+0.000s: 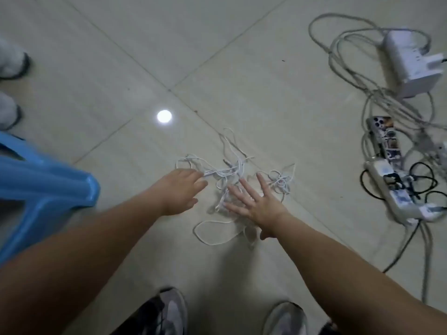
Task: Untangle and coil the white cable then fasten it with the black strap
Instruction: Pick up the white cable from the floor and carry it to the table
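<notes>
A thin white cable point(225, 171) lies tangled on the tiled floor, with loops spread toward the far side and one loop point(210, 232) lying nearer my feet. My left hand point(180, 189) reaches over the tangle's left part, fingers curled at a strand; whether they pinch it I cannot tell. My right hand point(254, 201) hovers flat over the middle of the tangle with fingers spread, holding nothing. A smaller knot of the cable point(281, 181) sits just beyond my right fingertips. I see no black strap.
A blue plastic stool point(46, 187) stands at the left. At the right lie power strips point(396, 197), a phone point(384, 136), a white adapter point(408, 64) and grey and black cords. My shoes point(169, 313) are at the bottom; another person's shoes point(12, 64) at far left.
</notes>
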The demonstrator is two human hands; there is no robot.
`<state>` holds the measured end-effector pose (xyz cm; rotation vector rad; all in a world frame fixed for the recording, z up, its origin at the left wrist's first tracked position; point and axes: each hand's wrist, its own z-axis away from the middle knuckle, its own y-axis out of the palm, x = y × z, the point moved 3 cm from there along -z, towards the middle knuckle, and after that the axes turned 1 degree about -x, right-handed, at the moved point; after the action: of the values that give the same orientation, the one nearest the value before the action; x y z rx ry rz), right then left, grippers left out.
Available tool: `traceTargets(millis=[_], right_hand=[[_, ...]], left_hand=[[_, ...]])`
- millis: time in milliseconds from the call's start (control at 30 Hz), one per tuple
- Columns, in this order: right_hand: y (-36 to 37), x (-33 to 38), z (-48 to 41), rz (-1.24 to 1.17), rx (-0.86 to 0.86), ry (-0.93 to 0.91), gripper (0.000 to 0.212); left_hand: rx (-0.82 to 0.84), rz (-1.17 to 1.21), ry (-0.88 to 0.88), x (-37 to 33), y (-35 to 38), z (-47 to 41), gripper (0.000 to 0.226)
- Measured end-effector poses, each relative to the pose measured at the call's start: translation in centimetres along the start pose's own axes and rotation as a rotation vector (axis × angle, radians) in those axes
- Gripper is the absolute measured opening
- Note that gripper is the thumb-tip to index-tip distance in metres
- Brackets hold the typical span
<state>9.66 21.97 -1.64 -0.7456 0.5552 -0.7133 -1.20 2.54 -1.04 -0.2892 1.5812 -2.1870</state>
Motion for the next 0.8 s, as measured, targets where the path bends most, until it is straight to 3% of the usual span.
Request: traceTargets(millis=[100, 200, 433, 567, 667, 800], right_hand=[[1.1, -0.8, -3.0, 0.019, -0.062, 0.038, 0.101], [1.5, -1.7, -5.2, 0.008, -0.139, 0.094, 0.096], [0.8, -6.3, -8.6, -0.429, 0.087, 0.298, 0.13], [1.5, -5.8, -10.5, -0.476, 0.117, 0.267, 0.138], [1.9, -5.0, -10.9, -0.475, 0.018, 0.232, 0.124], [2.6, -3.7, -9.4, -0.756, -0.041, 0.171, 0.074]], left_hand=[[-0.021, -0.022, -0.039, 1.0, 1.4, -1.3, 0.056], [-0.013, -0.059, -0.022, 1.7, 1.5, -1.8, 0.055], [-0.008, 0.035, -0.15, 3.3, 1.8, -2.4, 0.053], [0.001, 0.091, -0.239, 3.1, 2.5, -2.6, 0.054], [-0.014, 0.154, -0.256, 2.9, 3.3, -2.5, 0.052], [0.017, 0.18, -0.28, 2.9, 3.7, -2.1, 0.052]])
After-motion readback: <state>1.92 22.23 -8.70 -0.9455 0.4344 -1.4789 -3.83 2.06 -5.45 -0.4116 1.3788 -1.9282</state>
